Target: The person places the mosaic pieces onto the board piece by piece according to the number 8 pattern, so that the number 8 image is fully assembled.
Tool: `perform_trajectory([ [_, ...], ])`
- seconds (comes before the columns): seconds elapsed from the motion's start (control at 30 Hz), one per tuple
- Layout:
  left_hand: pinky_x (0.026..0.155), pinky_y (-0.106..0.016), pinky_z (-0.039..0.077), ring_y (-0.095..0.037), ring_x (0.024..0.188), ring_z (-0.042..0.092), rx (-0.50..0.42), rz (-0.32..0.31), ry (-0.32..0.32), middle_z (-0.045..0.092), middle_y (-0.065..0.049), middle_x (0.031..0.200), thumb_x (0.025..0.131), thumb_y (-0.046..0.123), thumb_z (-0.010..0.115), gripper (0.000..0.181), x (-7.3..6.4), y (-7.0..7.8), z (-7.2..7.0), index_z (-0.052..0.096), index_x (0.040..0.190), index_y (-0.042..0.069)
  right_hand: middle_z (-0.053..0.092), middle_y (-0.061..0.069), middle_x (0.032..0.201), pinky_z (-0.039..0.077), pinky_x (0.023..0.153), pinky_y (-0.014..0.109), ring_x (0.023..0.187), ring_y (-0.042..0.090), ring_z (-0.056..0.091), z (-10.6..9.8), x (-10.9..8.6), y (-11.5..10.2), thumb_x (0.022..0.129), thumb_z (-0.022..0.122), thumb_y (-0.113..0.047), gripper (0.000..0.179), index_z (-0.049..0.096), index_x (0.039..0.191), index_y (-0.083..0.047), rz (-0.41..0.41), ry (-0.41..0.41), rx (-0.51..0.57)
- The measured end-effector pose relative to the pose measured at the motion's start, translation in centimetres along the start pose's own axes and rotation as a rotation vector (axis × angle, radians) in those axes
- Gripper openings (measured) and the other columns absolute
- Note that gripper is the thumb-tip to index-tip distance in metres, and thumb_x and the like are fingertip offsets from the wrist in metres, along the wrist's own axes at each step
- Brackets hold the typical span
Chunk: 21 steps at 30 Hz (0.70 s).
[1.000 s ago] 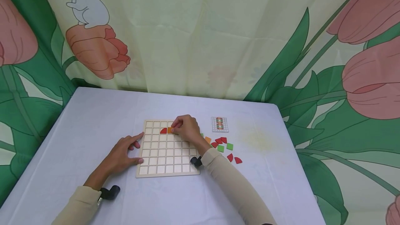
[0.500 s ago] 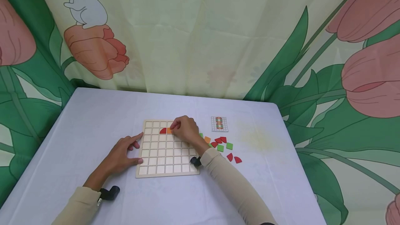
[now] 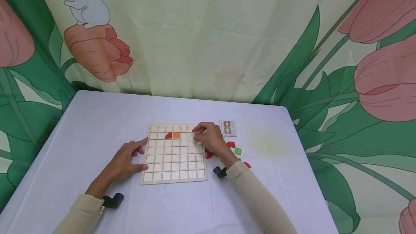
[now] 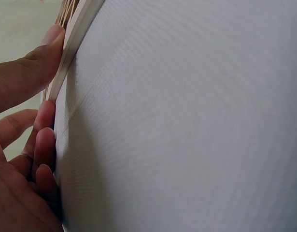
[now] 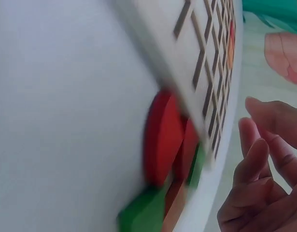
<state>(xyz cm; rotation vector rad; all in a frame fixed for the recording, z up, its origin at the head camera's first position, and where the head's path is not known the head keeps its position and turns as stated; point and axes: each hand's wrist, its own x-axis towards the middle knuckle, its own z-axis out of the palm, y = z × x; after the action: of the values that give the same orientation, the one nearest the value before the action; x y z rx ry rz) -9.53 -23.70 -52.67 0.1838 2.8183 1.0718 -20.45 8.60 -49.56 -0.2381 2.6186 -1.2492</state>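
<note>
A wooden grid board (image 3: 170, 158) lies on the white-covered table. In its second row from the back, a red quarter-circle tile (image 3: 168, 135) sits beside an orange square tile (image 3: 176, 135). My left hand (image 3: 125, 158) touches the board's left edge with thumb and index finger spread apart; the left wrist view shows the thumb (image 4: 37, 67) against the frame. Over the board's back right part is my right hand (image 3: 212, 140), its fingers bent loosely with a gap to the thumb. Nothing shows between those fingers in the right wrist view.
Right of the board lie several loose tiles, among them a green square (image 3: 238, 151) and a red quarter circle (image 3: 209, 155), some hidden under the right forearm. Behind them lies a small pattern card (image 3: 227, 128). A printed curtain (image 3: 195, 46) hangs beyond the table's far edge.
My right hand has left the orange square tile and moved right, toward the loose tiles. The orange tile now shows whole beside the red one. My left hand stays at the board's edge.
</note>
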Motion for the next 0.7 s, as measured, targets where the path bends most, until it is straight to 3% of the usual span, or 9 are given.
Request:
perform_trajectory([
  [0.2, 0.087, -0.037, 0.044, -0.02, 0.105, 0.048, -0.01, -0.009, -0.002, 0.06, -0.002, 0.113, 0.078, 0.023, 0.096, 0.101, -0.1, 0.1, 0.0, 0.043, 0.163, 0.011, 0.071, 0.001, 0.092, 0.051, 0.055, 0.028, 0.062, 0.022, 0.063, -2.4, -1.6, 2.3, 0.09, 0.083, -0.012, 0.016, 0.08, 0.105, -0.016, 0.02, 0.048, -0.006],
  [0.53, 0.086, -0.036, 0.044, -0.019, 0.105, 0.047, -0.005, -0.006, -0.001, 0.06, -0.002, 0.113, 0.078, 0.025, 0.096, 0.101, 0.0, -0.1, 0.0, 0.043, 0.163, 0.01, 0.074, -0.002, 0.093, 0.049, 0.06, 0.031, 0.068, 0.022, 0.061, -3.4, -2.9, 3.4, 0.086, 0.088, -0.012, 0.015, 0.081, 0.096, -0.021, 0.085, 0.02, -0.079],
  [0.7, 0.087, -0.037, 0.044, -0.02, 0.105, 0.048, -0.006, -0.009, -0.001, 0.061, -0.002, 0.113, 0.078, 0.024, 0.096, 0.102, 0.0, -0.1, 0.2, 0.043, 0.163, 0.011, 0.074, -0.006, 0.096, 0.05, 0.071, 0.033, 0.087, 0.02, 0.061, -2.8, -3.3, 3.5, 0.086, 0.089, -0.014, 0.015, 0.08, 0.092, -0.024, 0.077, -0.017, -0.138],
])
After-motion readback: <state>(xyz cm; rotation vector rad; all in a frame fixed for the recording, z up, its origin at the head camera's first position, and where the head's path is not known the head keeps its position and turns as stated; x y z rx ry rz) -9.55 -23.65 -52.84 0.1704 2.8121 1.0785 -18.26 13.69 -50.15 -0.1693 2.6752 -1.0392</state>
